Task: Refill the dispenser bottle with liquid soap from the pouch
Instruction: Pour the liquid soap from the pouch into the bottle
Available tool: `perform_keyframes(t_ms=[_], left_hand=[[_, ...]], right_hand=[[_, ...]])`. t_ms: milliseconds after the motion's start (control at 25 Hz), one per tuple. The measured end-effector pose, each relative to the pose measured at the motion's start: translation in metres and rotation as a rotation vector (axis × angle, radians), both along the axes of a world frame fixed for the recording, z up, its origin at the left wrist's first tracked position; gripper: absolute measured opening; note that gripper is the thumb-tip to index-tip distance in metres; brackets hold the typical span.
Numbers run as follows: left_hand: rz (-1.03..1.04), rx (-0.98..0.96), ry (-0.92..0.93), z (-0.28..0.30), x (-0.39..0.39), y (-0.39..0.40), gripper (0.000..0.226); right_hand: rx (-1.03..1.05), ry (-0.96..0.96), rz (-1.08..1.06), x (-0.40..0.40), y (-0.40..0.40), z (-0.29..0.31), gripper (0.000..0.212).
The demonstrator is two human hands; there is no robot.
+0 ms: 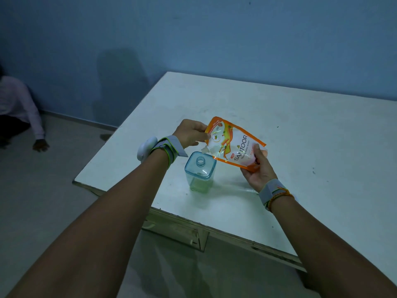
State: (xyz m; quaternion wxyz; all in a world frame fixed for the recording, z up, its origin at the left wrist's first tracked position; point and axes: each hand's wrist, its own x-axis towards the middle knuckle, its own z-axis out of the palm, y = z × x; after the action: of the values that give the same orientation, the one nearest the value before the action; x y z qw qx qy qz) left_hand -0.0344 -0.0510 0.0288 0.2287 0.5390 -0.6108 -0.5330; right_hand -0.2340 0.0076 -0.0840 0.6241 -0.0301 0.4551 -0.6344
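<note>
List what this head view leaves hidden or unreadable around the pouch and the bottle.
- Pouch spout: whether it is open or pouring, too small and dim in the head view.
- Pouch's last printed word: covered by the right hand.
- Pouch's top corner: covered by left hand fingers.
- Bottle fill level: dim light, clear walls.
- Bottle's pump cap: nowhere in view.

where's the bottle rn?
Head view: bottle stands uncapped near the table front-left edge, between both forearms, just below the pouch.

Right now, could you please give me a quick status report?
Left hand and right hand both grip the orange soap pouch. Pouch tilted above the open-necked clear blue square dispenser bottle. Nothing in the way.
</note>
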Motion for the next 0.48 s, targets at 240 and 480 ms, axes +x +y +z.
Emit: perform_keyframes(t_ms=[240,480], left_hand=[[-0.009,0.026,0.039,-0.023,0.01,-0.003,0.021],[-0.046,0.052,0.072,-0.023,0.015,-0.003,0.011]], right_hand=[[0.024,0.116,-0.011,-0.002,-0.004,0.0,0.053],[0.04,0.211,-0.016,-0.004,-0.007,0.008,0.018]])
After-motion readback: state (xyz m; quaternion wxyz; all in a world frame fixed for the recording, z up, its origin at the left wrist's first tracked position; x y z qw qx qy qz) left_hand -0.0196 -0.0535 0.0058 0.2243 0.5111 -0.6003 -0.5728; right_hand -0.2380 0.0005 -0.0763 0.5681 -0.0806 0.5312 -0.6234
